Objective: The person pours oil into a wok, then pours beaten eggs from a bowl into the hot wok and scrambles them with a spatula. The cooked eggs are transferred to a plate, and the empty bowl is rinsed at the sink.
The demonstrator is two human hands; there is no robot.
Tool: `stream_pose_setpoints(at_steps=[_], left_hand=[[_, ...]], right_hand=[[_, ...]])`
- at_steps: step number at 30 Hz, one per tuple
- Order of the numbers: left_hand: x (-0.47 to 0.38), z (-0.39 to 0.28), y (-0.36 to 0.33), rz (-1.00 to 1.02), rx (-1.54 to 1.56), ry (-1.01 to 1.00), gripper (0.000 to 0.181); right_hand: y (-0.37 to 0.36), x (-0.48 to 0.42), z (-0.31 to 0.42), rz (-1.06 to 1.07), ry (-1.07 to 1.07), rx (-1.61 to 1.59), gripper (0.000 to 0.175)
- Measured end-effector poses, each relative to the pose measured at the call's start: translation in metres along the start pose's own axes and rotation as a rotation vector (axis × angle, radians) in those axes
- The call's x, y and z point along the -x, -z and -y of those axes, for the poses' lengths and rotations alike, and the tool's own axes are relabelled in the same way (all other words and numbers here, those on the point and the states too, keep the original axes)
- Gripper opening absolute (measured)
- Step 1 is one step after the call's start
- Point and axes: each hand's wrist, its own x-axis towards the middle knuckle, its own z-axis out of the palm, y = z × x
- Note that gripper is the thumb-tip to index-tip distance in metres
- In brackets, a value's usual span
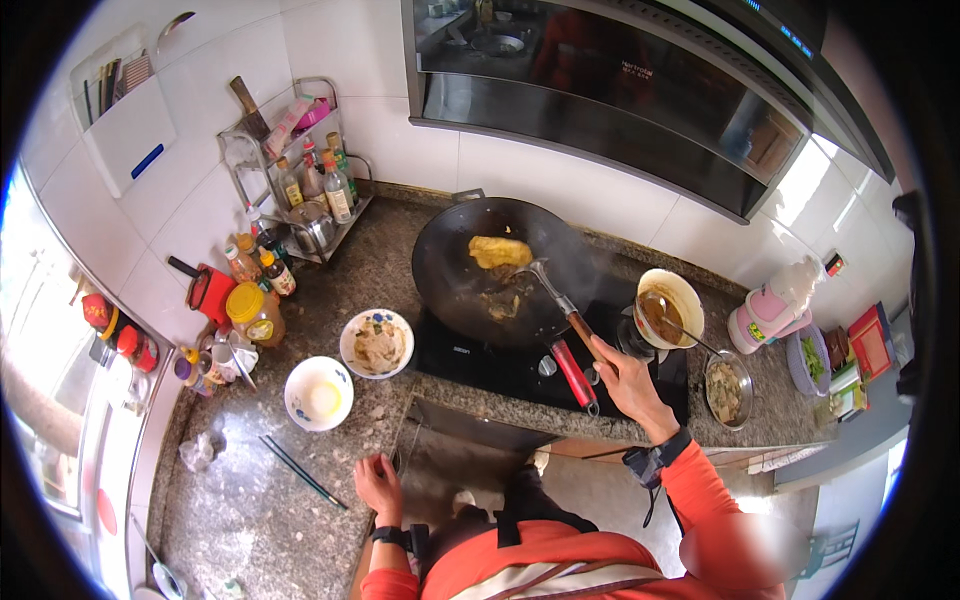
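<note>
My right hand grips the wooden handle of a metal wok spatula. The spatula's blade lies inside a dark wok, just beside a folded yellow piece of what looks like fried egg. Smaller browned bits sit lower in the wok, and faint steam hangs at its right. The wok's red handle points toward me, below my right hand. At the counter's front edge, my left hand is loosely curled with nothing visible in it. Nearest to it is a pair of dark chopsticks on the granite counter.
Two patterned bowls, one smeared with food, one with yellowish liquid, stand left of the black cooktop. Right are an enamel pot and a metal bowl of food. A bottle rack and range hood stand behind.
</note>
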Motion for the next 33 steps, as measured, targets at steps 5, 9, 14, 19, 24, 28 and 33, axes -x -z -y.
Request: stream_pose_setpoints(at_steps=[5, 9, 14, 19, 24, 28, 33], left_hand=[[-0.004, 0.001, 0.002, -0.052, 0.021, -0.093, 0.010], [0.000, 0.000, 0.004, -0.002, 0.021, -0.022, 0.010], [-0.001, 0.003, -0.001, -0.042, -0.004, -0.074, 0.011], [-0.001, 0.002, 0.000, -0.007, -0.019, -0.049, 0.011], [-0.002, -0.002, 0.007, -0.050, -0.008, -0.108, 0.012], [0.001, -0.003, 0.006, -0.021, -0.005, -0.049, 0.012], [-0.002, 0.001, 0.000, -0.072, 0.009, -0.041, 0.009]], right_hand=[[0.023, 0.009, 0.010, 0.117, -0.432, -0.297, 0.045], [0.045, 0.049, 0.027, 0.080, -0.415, -0.410, 0.048], [0.045, 0.059, 0.029, 0.130, -0.246, -0.123, 0.048], [-0.002, 0.020, 0.019, -0.016, -0.038, -0.068, 0.046], [0.018, 0.025, 0.015, 0.073, -0.283, -0.035, 0.047], [-0.004, 0.010, 0.016, 0.006, -0.385, -0.126, 0.048], [-0.006, 0.010, 0.016, 0.118, -0.336, -0.284, 0.047]])
